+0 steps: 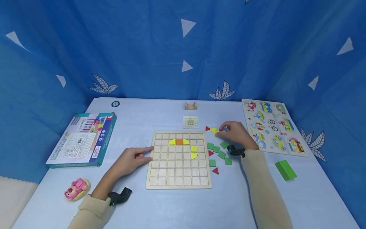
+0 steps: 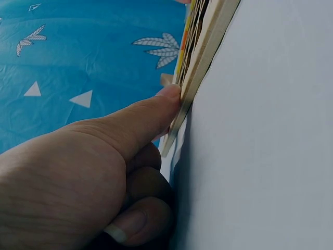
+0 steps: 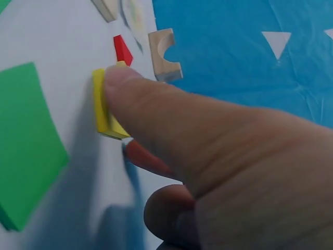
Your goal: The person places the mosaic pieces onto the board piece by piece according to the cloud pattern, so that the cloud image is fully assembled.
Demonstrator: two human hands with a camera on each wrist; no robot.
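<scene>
A wooden grid board [image 1: 178,178] lies mid-table with yellow quarter-round pieces [image 1: 194,152] and an orange square [image 1: 179,142] set in it. My left hand [image 1: 143,152] lies at the board's left side, its straight index finger touching the edge; the left wrist view shows a fingertip [image 2: 169,96] pressed against the board's edge [image 2: 208,52]. My right hand [image 1: 221,131] is right of the board's top corner and pinches a yellow piece [image 1: 213,130] lying on the table; a fingertip covers part of that piece [image 3: 104,112]. Green squares [image 1: 216,149] and red triangles [image 1: 215,170] lie loose beside the board.
A game box [image 1: 83,140] lies at the left, with a pink toy [image 1: 75,188] near the front-left edge. A vehicle puzzle board [image 1: 273,127] and a green block [image 1: 285,169] are at the right. A pattern card [image 1: 190,122] and a wooden stand [image 1: 190,105] sit behind the board.
</scene>
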